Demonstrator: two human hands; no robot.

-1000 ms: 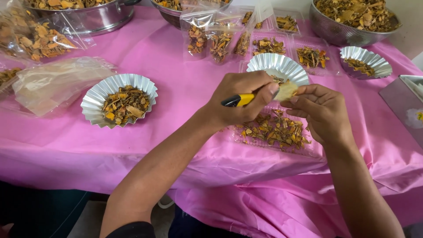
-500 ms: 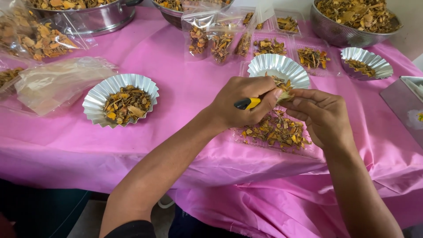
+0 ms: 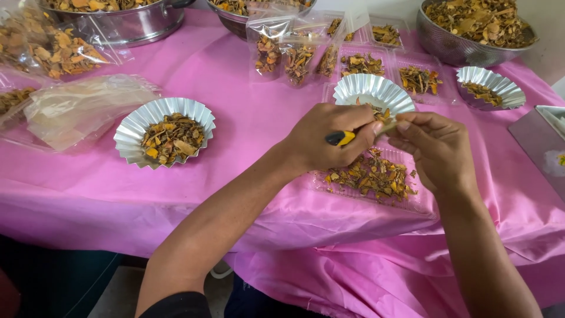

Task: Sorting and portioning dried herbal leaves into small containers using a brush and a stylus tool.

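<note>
The left hand (image 3: 326, 138) had its fingers curled tight around a yellow tool (image 3: 341, 138). The right hand (image 3: 432, 147) pinched a small dry piece (image 3: 386, 125) at the fingertips, just above a clear tray (image 3: 421, 203) of dried bits.

We see a small tool with a yellow and black handle (image 3: 341, 138), lying nearly level inside our closed left hand (image 3: 329, 138), its working end hidden by the fingers. Just beyond that grip, a thin pale strip (image 3: 386, 126) slants between both hands' fingertips, pinched by our right hand (image 3: 438, 150).
</note>
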